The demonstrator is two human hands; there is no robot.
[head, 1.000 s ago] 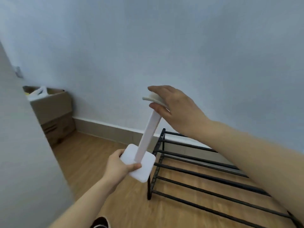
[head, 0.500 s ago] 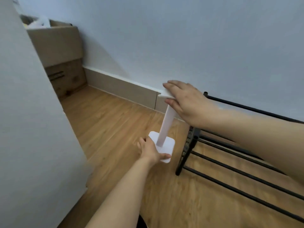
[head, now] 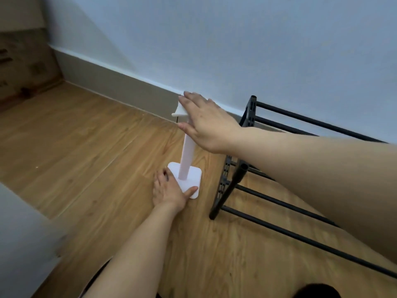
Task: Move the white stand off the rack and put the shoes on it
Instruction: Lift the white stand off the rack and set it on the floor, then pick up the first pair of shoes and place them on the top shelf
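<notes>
The white stand [head: 186, 160] is upright on the wooden floor, just left of the black rack [head: 234, 183]. It has a square base, a tall post and a flat top piece. My left hand [head: 168, 191] grips the near corner of the base, thumb lying on top of it. My right hand [head: 206, 123] covers the top piece, fingers spread over it and thumb under its edge. No whole shoe can be made out; a dark rounded shape [head: 315, 291] shows at the bottom edge.
The rack's bars run off to the right along the pale wall [head: 236, 39] and its beige skirting [head: 120, 84]. A cardboard box [head: 23, 61] stands in the far left corner. A grey panel [head: 19, 239] fills the near left.
The stand came down from mid-air beside the rack's end onto the floor. Both hands stayed on it, and my view tilted downward.
</notes>
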